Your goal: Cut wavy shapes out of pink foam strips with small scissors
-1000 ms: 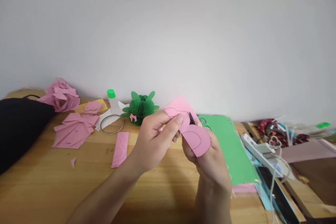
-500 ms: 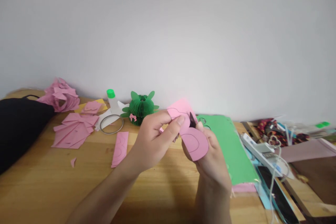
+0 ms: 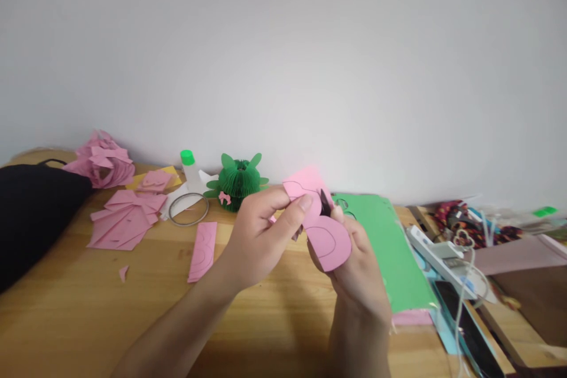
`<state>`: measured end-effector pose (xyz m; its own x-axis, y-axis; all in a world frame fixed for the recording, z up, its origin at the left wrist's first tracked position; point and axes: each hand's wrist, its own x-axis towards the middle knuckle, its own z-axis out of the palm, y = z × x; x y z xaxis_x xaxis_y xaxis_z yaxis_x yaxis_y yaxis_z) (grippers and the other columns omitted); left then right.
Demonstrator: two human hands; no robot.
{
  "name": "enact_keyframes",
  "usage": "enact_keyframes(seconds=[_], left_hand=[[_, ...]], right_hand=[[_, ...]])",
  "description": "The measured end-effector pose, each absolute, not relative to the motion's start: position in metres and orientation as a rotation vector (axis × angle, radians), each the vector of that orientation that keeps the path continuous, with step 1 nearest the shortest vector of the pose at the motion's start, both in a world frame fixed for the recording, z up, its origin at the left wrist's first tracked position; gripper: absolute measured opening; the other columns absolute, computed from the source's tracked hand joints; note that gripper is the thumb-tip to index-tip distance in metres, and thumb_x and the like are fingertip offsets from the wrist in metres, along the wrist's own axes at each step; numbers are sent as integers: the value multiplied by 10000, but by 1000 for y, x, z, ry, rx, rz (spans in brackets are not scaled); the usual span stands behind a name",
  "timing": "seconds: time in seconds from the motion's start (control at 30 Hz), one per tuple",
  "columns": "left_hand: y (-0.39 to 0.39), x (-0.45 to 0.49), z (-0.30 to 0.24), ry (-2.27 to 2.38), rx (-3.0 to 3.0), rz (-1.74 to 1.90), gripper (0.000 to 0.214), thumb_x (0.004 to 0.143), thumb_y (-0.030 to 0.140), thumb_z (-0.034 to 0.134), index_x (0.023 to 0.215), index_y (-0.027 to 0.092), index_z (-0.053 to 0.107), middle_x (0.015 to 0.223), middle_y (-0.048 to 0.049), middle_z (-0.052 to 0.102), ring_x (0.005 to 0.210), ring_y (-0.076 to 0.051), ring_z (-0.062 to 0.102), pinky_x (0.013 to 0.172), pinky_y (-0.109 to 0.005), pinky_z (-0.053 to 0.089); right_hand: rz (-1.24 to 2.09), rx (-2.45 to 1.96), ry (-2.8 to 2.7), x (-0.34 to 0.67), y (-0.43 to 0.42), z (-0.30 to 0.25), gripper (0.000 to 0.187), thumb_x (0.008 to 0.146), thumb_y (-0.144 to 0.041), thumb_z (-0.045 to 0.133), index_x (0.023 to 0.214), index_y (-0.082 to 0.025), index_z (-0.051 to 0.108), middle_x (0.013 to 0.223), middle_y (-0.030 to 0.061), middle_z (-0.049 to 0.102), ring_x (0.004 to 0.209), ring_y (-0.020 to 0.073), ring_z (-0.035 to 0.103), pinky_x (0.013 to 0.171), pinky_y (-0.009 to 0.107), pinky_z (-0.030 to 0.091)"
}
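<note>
left hand pinched pink paper at its far end | long axis far-left to near-right | right hand gripped scissors, blades touching paper's right edge

Thin black curved lines on pink paper, dark scissors, bright green sheet, green ornament with a pink bow, white bottle with green cap, pink scraps, pink strip, black bag, honey-brown wood-grain table, pale grey wall

a home craft desk: wooden table against a plain wall, paper scraps, glue bottle, cables.
</note>
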<state>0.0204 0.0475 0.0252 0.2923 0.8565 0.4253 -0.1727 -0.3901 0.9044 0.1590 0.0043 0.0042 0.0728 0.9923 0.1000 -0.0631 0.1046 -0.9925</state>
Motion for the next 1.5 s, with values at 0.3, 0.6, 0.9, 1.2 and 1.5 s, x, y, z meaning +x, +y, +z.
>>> enact_keyframes(seconds=[0.3,0.6,0.9,1.2,1.5], left_hand=[[48,21,23,643,1538,1303,334,932,215,505,601,173,509,554,40,491,537,-75,473,524,-209,384],[47,21,25,676,1521,1320,341,919,236,519,585,170,507,550,33,485,532,-83,473,506,-212,393],[47,20,24,763,1495,1356,336,897,277,552,577,179,519,564,17,510,529,-96,476,462,-224,385],[47,18,23,804,1478,1386,343,879,295,585,565,181,511,567,17,512,540,-98,514,458,-209,415],[48,17,24,830,1522,1390,310,881,296,587,594,179,581,586,5,583,544,-108,553,457,-212,430]], right_hand=[[1088,-1101,-1126,158,4,7,491,930,-580,499,614,-205,528,502,-25,494,392,95,347,342,239,245],[1156,-1129,-1118,156,2,9,504,928,-594,491,621,-195,505,497,-49,413,383,66,248,330,201,175],[1176,-1126,-1140,156,4,12,524,882,-633,533,593,-205,446,484,-78,302,389,56,160,321,189,143],[1207,-1074,-1205,157,4,13,532,921,-601,499,578,-201,422,459,-88,285,380,46,144,343,187,162],[1162,-1100,-1292,160,4,12,550,941,-602,449,561,-208,394,450,-78,286,383,59,155,352,218,162]])
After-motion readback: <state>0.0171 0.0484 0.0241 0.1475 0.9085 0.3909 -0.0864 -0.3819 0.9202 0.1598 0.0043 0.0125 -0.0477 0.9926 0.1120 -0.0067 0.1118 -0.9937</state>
